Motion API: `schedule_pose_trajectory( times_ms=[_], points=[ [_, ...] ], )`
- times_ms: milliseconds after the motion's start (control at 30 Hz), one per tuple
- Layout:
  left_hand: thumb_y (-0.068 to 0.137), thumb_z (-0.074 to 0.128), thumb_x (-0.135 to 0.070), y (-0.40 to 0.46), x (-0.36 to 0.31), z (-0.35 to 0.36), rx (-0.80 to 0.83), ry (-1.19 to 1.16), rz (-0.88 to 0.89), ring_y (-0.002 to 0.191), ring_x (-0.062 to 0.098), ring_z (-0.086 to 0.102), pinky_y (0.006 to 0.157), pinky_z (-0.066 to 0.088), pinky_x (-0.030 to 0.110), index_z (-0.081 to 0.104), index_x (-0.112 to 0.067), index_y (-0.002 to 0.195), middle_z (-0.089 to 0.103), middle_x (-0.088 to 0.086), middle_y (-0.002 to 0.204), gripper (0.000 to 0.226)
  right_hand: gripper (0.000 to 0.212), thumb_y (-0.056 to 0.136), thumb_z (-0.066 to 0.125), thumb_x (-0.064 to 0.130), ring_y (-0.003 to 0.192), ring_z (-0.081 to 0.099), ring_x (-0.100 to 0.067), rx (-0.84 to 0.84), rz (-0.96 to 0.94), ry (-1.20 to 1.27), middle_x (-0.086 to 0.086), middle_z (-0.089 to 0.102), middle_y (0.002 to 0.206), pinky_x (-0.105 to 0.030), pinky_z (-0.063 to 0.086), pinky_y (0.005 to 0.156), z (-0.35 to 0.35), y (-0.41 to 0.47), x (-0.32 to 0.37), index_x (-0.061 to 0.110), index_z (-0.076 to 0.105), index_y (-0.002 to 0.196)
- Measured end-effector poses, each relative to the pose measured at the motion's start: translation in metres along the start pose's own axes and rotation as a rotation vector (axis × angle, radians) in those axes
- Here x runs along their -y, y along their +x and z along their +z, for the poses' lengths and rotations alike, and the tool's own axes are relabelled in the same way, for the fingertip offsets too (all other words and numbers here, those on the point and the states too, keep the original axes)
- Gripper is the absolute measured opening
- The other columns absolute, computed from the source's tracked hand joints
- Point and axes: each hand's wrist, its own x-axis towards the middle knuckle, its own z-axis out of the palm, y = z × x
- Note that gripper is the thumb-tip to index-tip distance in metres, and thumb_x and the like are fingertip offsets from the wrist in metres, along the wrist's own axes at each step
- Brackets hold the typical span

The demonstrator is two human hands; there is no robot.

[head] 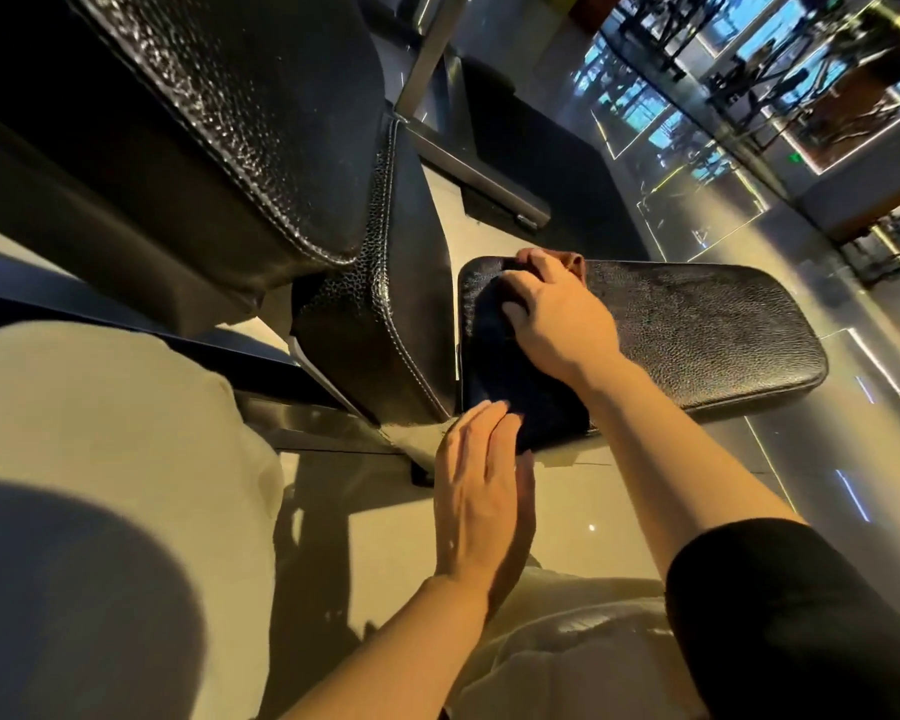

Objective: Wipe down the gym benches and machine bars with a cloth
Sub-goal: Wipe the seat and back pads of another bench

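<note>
Gym interior seen from above at a steep tilt: a glossy pale tiled floor [827,283] runs back to dark exercise machines before bright windows, too distorted by the wide lens to identify singly. In the foreground stands a black, pebble-grained leather bench; its flat oblong seat pad [697,324] lies to the right of a narrower upright pad [385,324] and a large back pad [219,122] that fills the upper left.

A dark, nearly black cloth [510,371] is spread over the left end of the seat pad, reaching from the far edge to the near one. The right hand [557,314] lies on top of it, fingers bent over its far portion; this grip appears to press and bunch the cloth, which would serve to drive it across the leather. A brownish fold beside the fingertips at the pad's far edge may be the cloth's reverse or a separate rag; this cannot be settled. The left hand [481,491] has straight, relaxed fingers whose tips touch the cloth's near edge, probably steadying or flattening it; it holds nothing.

The cloth's outline merges with the black leather, so its exact extent is uncertain. Grey metal frame bars [468,163] show behind the pads, but the bench's legs are mostly hidden. Pale trousers and a dark sleeve [801,615] are cut off by the frame. The pad's right part looks dull, though whether damp or dusty is unclear.
</note>
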Motion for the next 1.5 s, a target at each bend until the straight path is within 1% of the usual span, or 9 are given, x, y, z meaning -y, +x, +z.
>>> schedule_pose_trajectory(
  times_ms=[167, 300, 400, 500, 733, 967, 1133, 1333, 1500],
  points=[
    [0.077, 0.067, 0.006, -0.013, -0.011, -0.018, 0.042, 0.059, -0.159, 0.122, 0.021, 0.045, 0.108, 0.036, 0.032, 0.053, -0.006, 0.124, 0.053, 0.01, 0.128, 0.05, 0.044, 0.1, 0.047, 0.032, 0.142, 0.029, -0.024, 0.149, -0.273, -0.006, 0.001, 0.025, 0.158, -0.042, 0.035, 0.109, 0.001, -0.041, 0.019, 0.026, 0.046, 0.143],
    [0.079, 0.066, -0.002, -0.02, -0.016, -0.034, 0.143, 0.068, -0.205, 0.124, 0.018, 0.044, 0.109, 0.025, 0.024, 0.052, -0.008, 0.131, 0.049, 0.007, 0.134, 0.054, 0.041, 0.098, 0.05, 0.031, 0.138, 0.035, -0.022, 0.086, -0.132, 0.031, 0.007, 0.028, 0.157, -0.043, 0.042, 0.105, -0.011, -0.044, -0.005, 0.029, 0.05, 0.139],
    [0.076, 0.064, 0.004, -0.029, -0.017, -0.038, 0.18, 0.071, -0.225, 0.123, 0.025, 0.05, 0.106, 0.037, 0.032, 0.052, -0.008, 0.134, 0.05, 0.009, 0.137, 0.06, 0.042, 0.097, 0.05, 0.029, 0.135, 0.038, -0.027, -0.012, -0.048, -0.007, -0.001, 0.032, 0.154, -0.043, 0.041, 0.102, -0.003, -0.054, 0.009, 0.023, 0.05, 0.139],
    [0.068, 0.071, 0.01, -0.038, -0.017, -0.043, 0.261, 0.137, -0.259, 0.123, 0.033, 0.05, 0.098, 0.046, 0.042, 0.056, -0.006, 0.13, 0.052, 0.012, 0.136, 0.066, 0.043, 0.097, 0.052, 0.028, 0.134, 0.039, -0.03, 0.038, -0.213, 0.0, -0.004, 0.033, 0.154, -0.042, 0.041, 0.103, 0.009, -0.083, 0.035, 0.021, 0.051, 0.139],
    [0.089, 0.05, 0.008, -0.036, -0.025, -0.062, 0.404, -0.064, -0.31, 0.146, 0.015, 0.012, 0.116, 0.011, 0.024, 0.014, -0.025, 0.154, 0.008, -0.014, 0.16, 0.081, 0.041, 0.098, 0.051, 0.029, 0.133, 0.04, -0.027, -0.032, -0.018, 0.032, 0.0, 0.032, 0.154, -0.043, 0.044, 0.099, -0.004, -0.091, 0.007, 0.023, 0.051, 0.138],
    [0.087, 0.052, 0.007, -0.039, -0.022, -0.071, 0.409, 0.001, -0.285, 0.145, 0.023, 0.018, 0.113, 0.031, 0.037, 0.018, -0.017, 0.153, 0.018, 0.0, 0.16, 0.078, 0.045, 0.096, 0.055, 0.029, 0.133, 0.041, -0.031, 0.0, -0.229, -0.015, -0.006, 0.034, 0.154, -0.045, 0.044, 0.102, 0.01, -0.12, 0.034, 0.022, 0.051, 0.14],
    [0.086, 0.052, 0.006, -0.033, -0.027, -0.076, 0.422, 0.001, -0.185, 0.147, 0.018, 0.009, 0.106, 0.042, 0.036, 0.018, -0.023, 0.153, 0.007, -0.007, 0.161, 0.081, 0.039, 0.093, 0.058, 0.026, 0.128, 0.045, -0.034, -0.107, -0.042, 0.022, -0.006, 0.039, 0.15, -0.046, 0.044, 0.102, 0.002, -0.111, 0.003, 0.02, 0.057, 0.131],
    [0.088, 0.054, 0.004, -0.033, -0.02, -0.072, 0.47, 0.051, -0.154, 0.147, 0.01, -0.004, 0.12, 0.016, 0.034, 0.025, -0.014, 0.151, 0.011, -0.003, 0.161, 0.072, 0.043, 0.093, 0.056, 0.027, 0.129, 0.045, -0.038, -0.031, -0.248, -0.048, -0.012, 0.041, 0.149, -0.051, 0.04, 0.106, 0.008, -0.128, 0.012, 0.018, 0.055, 0.135],
    [0.089, 0.054, 0.002, -0.032, -0.021, -0.071, 0.44, -0.002, -0.148, 0.148, 0.01, -0.001, 0.117, 0.01, 0.025, 0.017, -0.022, 0.154, 0.008, -0.008, 0.161, 0.078, 0.038, 0.091, 0.06, 0.018, 0.129, 0.044, -0.037, -0.169, -0.024, 0.007, -0.013, 0.043, 0.147, -0.048, 0.041, 0.105, -0.009, -0.116, -0.016, 0.011, 0.06, 0.129]
  ],
)
